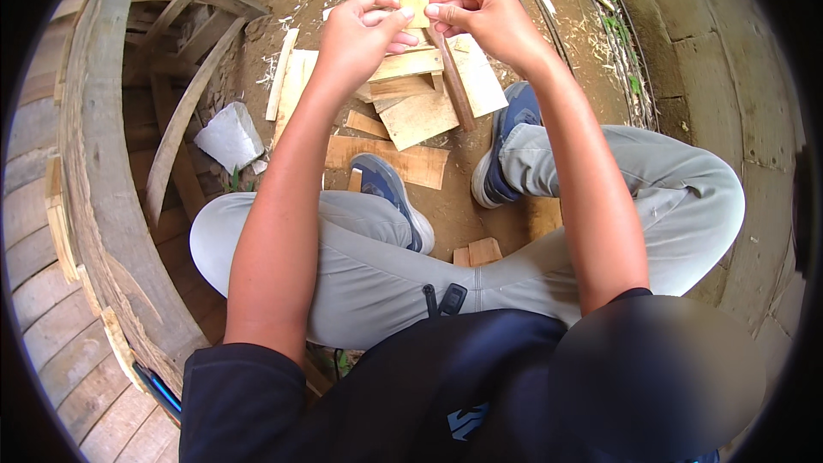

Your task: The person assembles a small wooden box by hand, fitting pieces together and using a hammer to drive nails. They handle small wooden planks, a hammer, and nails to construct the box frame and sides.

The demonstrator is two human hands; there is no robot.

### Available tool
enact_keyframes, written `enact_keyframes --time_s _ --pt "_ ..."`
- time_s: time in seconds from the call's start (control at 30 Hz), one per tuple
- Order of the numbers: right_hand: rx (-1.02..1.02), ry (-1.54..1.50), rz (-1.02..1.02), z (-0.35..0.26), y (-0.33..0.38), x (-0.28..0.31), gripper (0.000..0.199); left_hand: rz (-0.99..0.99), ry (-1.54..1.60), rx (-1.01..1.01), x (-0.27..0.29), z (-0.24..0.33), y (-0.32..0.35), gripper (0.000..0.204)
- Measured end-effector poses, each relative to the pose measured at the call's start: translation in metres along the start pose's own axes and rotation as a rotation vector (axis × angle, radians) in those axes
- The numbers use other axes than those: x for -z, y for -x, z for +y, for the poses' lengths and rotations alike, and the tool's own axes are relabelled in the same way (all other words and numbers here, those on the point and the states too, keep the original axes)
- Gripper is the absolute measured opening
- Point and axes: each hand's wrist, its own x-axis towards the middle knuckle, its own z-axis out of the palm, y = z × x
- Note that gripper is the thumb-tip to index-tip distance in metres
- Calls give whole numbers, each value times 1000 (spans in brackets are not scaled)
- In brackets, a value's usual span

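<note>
Out at arm's length, a small square piece of pale yellow wood (415,9) is held up between my two hands. My left hand (364,33) pinches its left edge, thumb and fingers closed on it. From the other side, my right hand (482,19) grips the right edge between thumb and bent fingers. Below them, wooden boards (420,120) and a small wooden block (405,66) lie on the ground. A brown wooden handle (454,86) slants over the boards under my right hand; its far end is hidden by the hands.
A pale stone block (230,137) rests left of the boards. Curved timber and wooden slats (103,163) fill the left side. On the right runs a wall of concrete blocks (720,77). Small wood offcuts (478,252) lie between my legs, and shavings litter the dirt.
</note>
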Motion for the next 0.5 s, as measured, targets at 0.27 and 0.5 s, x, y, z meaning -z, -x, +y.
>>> enact_keyframes --time_s 0.27,0.5 --pt "-28 -89 2 -1 3 -8 26 7 -11 -19 4 -3 0 31" --pt "-119 134 411 -10 -59 93 32 257 -46 -40 12 -2 -12 27"
